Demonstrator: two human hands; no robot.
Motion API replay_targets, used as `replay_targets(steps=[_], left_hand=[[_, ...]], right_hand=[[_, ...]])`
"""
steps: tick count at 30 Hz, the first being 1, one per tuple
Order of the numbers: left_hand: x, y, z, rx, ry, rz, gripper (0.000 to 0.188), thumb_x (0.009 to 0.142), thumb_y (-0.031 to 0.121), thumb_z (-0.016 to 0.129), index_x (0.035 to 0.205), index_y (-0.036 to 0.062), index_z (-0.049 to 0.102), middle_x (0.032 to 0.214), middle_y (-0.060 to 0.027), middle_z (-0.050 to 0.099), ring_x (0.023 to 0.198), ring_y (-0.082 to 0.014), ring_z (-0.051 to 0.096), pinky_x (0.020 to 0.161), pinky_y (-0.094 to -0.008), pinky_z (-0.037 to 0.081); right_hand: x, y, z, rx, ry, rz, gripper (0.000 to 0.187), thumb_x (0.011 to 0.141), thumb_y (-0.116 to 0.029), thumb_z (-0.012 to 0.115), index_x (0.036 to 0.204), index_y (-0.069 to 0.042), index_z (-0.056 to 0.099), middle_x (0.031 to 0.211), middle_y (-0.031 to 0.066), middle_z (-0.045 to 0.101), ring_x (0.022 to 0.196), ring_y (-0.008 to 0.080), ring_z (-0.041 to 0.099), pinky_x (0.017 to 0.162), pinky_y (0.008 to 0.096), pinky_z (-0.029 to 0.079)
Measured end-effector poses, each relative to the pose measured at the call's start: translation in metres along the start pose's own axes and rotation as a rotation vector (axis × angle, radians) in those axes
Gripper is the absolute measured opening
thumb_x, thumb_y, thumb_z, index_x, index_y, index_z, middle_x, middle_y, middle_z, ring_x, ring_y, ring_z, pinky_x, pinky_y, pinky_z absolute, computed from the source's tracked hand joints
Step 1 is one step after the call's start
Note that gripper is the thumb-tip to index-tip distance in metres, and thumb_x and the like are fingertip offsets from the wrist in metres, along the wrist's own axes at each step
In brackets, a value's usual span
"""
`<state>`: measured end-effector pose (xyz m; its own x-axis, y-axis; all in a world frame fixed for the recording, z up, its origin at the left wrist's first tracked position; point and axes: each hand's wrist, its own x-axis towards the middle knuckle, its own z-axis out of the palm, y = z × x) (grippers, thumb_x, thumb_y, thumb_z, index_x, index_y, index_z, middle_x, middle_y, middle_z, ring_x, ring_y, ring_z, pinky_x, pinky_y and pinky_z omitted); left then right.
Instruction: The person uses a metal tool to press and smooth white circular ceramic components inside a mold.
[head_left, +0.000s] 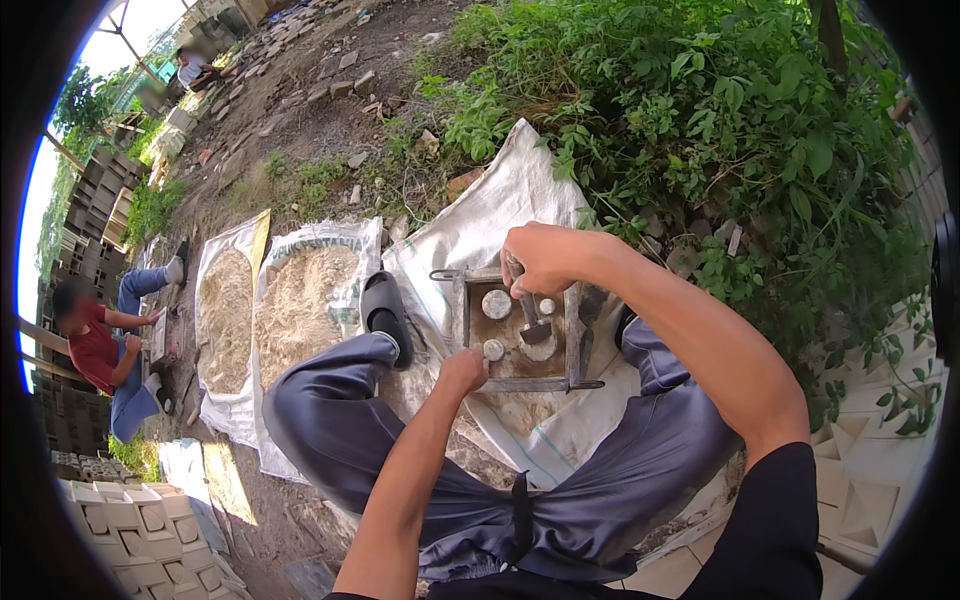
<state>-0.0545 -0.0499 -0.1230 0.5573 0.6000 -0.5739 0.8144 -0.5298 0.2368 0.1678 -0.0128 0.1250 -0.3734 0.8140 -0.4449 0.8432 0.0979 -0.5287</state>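
**Trowel working inside a square metal mould**

The right hand is clenching the handle of a small trowel, whose blade is pointing down and toward the person, resting on the damp mix inside the square metal mould. The left hand is pinching a round pale plug at the mould's near edge, just left of the blade, so this hand is the nearer one. The mould is sitting between the person's knees on a white woven sack. Further left, two open sacks of sand are lying flat; stacked pale cast blocks are standing at lower left. A seated co-worker is working beyond.
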Motion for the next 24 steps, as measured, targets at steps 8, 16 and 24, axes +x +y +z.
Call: replay_targets(steps=[8, 16, 24], left_hand=[[0.016, -0.011, 0.049, 0.200, 0.290, 0.040, 0.084, 0.082, 0.019, 0.053, 0.145, -0.0137, 0.008, 0.127, -0.0224, 0.058, 0.131, -0.0254, 0.046, 0.119, -0.0507, 0.008], [-0.001, 0.023, 0.069, -0.094, 0.250, -0.149, 0.066, 0.086, 0.023, 0.049, 0.134, -0.0197, 0.032, 0.075, -0.0217, 0.069, 0.078, -0.0374, 0.069, 0.110, -0.0569, 0.025], [-0.003, 0.084, 0.082, -0.120, 0.383, -0.117, 0.034, 0.090, 0.027, 0.046, 0.101, -0.0017, 0.061, 0.084, -0.0236, 0.068, 0.082, -0.0403, 0.067, 0.076, -0.0500, 0.052]], right_hand=[[-0.005, -0.003, 0.003, -0.034, 0.014, 0.039, 0.025, 0.075, -0.016, 0.075, 0.094, -0.002, 0.070, 0.085, 0.0183, 0.071, 0.081, 0.0306, 0.068, 0.072, 0.0394, 0.054], [-0.015, -0.007, 0.003, -0.033, 0.002, 0.065, 0.022, 0.074, -0.014, 0.075, 0.092, -0.002, 0.071, 0.086, 0.0184, 0.071, 0.081, 0.0301, 0.069, 0.070, 0.0389, 0.055], [-0.013, -0.008, 0.009, -0.071, 0.042, -0.016, 0.022, 0.074, -0.015, 0.076, 0.091, -0.002, 0.072, 0.086, 0.0172, 0.071, 0.081, 0.0295, 0.069, 0.071, 0.0391, 0.055]])
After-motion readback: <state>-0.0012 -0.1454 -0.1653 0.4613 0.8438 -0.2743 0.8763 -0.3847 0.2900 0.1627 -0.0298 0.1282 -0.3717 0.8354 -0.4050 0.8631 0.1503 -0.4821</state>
